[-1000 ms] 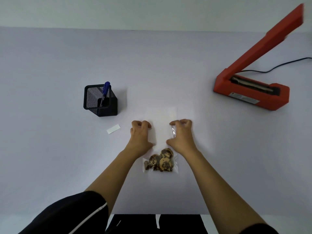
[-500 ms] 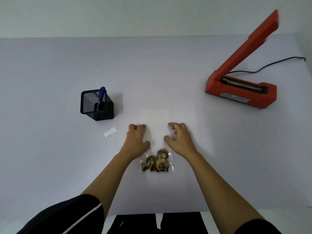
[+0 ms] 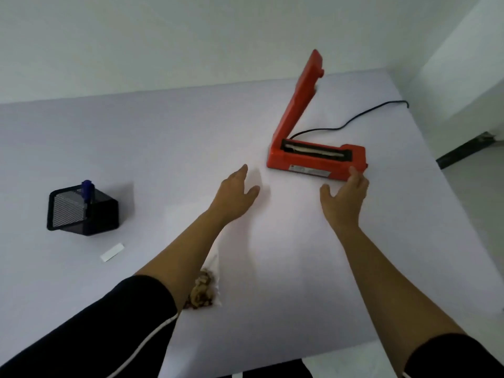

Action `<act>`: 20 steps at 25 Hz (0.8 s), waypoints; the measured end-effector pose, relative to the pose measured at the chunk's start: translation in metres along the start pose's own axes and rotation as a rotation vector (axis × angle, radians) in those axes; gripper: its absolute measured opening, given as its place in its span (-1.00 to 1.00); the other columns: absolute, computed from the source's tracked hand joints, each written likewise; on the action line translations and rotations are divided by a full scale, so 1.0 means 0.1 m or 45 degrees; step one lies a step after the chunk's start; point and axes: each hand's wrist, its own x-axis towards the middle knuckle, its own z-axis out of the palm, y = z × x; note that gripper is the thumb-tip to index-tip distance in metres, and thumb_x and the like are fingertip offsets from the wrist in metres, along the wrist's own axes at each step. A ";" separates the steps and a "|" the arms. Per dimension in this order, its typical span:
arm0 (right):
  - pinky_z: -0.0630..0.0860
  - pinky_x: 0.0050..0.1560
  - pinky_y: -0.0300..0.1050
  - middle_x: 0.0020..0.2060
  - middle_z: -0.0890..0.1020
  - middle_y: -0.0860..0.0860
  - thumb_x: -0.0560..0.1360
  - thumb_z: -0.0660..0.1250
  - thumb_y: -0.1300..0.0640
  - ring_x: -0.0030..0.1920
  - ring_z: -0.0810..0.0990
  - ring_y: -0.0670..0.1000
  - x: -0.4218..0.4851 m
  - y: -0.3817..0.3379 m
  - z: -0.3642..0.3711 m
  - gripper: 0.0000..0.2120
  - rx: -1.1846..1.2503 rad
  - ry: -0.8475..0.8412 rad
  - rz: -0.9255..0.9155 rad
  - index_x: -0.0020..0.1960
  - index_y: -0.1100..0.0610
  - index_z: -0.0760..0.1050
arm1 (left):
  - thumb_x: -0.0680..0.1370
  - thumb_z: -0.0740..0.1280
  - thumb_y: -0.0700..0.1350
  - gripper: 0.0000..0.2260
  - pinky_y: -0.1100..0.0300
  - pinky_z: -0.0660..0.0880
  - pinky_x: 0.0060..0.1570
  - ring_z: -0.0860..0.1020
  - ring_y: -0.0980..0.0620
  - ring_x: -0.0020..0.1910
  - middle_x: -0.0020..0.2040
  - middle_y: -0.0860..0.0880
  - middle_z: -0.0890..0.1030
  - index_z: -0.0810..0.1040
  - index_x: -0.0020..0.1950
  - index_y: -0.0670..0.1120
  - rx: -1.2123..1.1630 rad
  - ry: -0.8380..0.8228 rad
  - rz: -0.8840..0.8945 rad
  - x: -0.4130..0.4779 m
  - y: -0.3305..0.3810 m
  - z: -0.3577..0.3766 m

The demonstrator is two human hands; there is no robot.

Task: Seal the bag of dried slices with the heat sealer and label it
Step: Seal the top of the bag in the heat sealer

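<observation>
Reaching for the heat sealer, both empty: right hand touching it, left hand just short. Next, probably drag it toward the bag behind them.

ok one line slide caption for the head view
Both hands, left and right, reach for the open red heat sealer; bag of dried slices lies behind.

On the table, the heat sealer stands far right, the pen holder far left, the label before it, and the bag nearest, seemingly under the left forearm.
</observation>
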 end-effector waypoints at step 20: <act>0.28 0.35 -0.05 0.42 0.29 0.05 0.44 0.40 0.19 0.41 0.28 0.05 -0.25 0.48 -0.42 -0.22 0.257 -0.457 0.159 0.50 0.04 0.02 | 0.37 0.23 -0.25 -0.29 0.08 0.45 0.16 0.43 0.10 0.09 0.38 -0.07 0.39 0.12 0.50 0.03 -0.402 -0.154 -0.152 0.11 0.43 0.17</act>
